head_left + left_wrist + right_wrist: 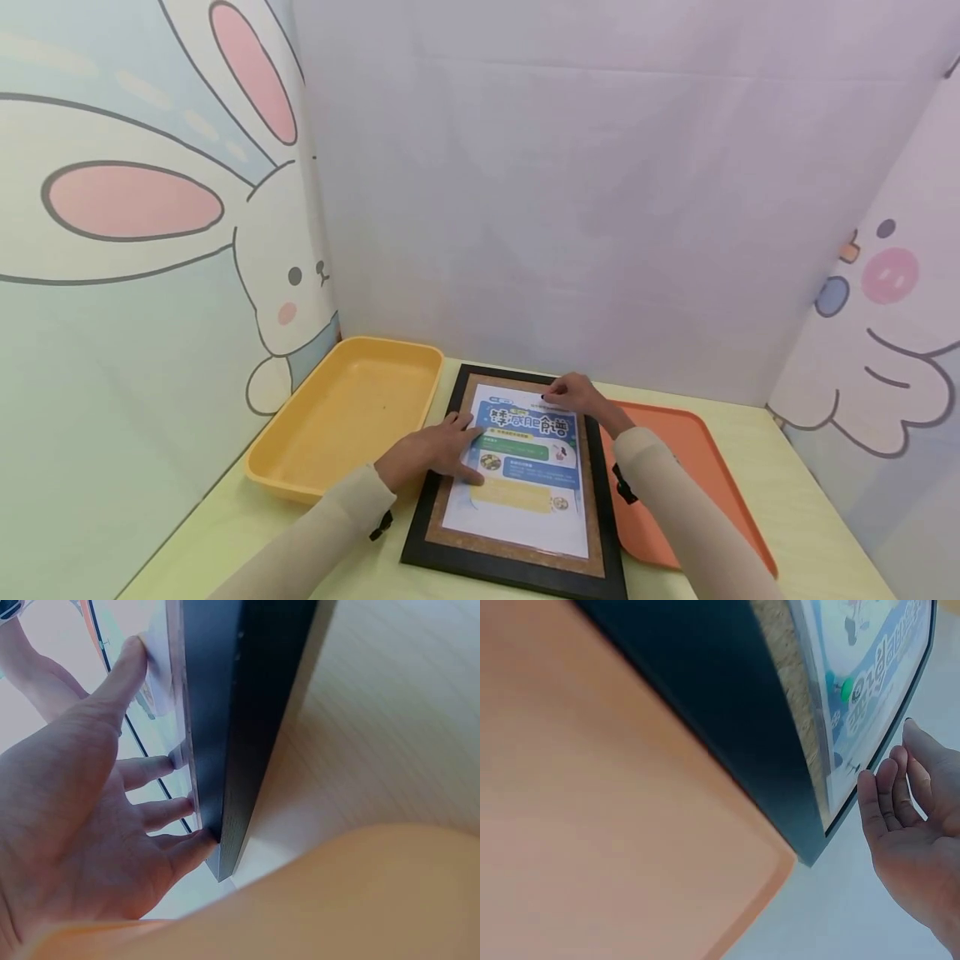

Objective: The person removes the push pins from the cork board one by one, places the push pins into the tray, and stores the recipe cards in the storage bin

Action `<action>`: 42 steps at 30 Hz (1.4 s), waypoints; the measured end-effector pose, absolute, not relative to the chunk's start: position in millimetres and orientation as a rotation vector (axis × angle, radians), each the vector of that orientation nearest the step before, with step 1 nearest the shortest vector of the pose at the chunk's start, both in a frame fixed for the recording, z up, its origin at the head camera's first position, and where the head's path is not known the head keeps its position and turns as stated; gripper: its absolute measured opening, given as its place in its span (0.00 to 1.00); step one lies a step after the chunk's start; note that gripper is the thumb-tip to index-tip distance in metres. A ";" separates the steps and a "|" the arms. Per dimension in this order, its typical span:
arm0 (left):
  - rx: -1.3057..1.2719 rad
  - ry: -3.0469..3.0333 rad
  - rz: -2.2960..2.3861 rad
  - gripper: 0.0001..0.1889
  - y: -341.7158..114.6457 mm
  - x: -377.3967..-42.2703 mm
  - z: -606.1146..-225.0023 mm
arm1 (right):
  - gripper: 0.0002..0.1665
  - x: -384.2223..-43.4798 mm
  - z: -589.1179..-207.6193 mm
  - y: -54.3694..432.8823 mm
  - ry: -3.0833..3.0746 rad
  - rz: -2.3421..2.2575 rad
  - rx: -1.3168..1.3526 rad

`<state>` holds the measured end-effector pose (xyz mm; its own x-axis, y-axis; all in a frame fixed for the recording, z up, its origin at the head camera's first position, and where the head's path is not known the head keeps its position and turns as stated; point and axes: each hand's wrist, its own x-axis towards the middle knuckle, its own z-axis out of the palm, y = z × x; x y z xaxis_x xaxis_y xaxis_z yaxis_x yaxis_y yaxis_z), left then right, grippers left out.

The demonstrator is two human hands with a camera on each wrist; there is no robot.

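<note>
A printed poster (525, 533) with blue headings lies on a black-framed cork board (480, 552). My left hand (441, 448) rests on the poster's left side, fingers spread; in the left wrist view its fingertips (184, 806) reach over the black frame edge (217, 712). At the poster's upper right, my right hand (577, 395) pinches a small dark thing (543, 397), too small to make out. In the right wrist view, the other fingers of that hand (915, 832) are curled. A green pushpin (847, 688) shows on the poster near its edge.
A yellow tray (352, 400) stands left of the board, close to the left wall. An orange tray (701, 475) lies to the right, right up against the board's frame, under my right forearm. Behind the table hangs a pale cloth wall (555, 217).
</note>
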<state>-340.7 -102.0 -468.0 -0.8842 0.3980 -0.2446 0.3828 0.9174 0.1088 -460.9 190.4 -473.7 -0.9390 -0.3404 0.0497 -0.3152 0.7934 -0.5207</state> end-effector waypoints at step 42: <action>0.583 2.813 0.064 0.52 -99.1 -340.6 -468.6 | 0.09 -456.1 -475.4 286.5 2.988 -0.863 -0.433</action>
<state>-340.6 -99.1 -468.6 -0.8834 0.3957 -0.2510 0.3840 0.9183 0.0964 -456.1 286.5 -475.4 -0.9619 -0.2629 0.0749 -0.2623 0.8107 -0.5233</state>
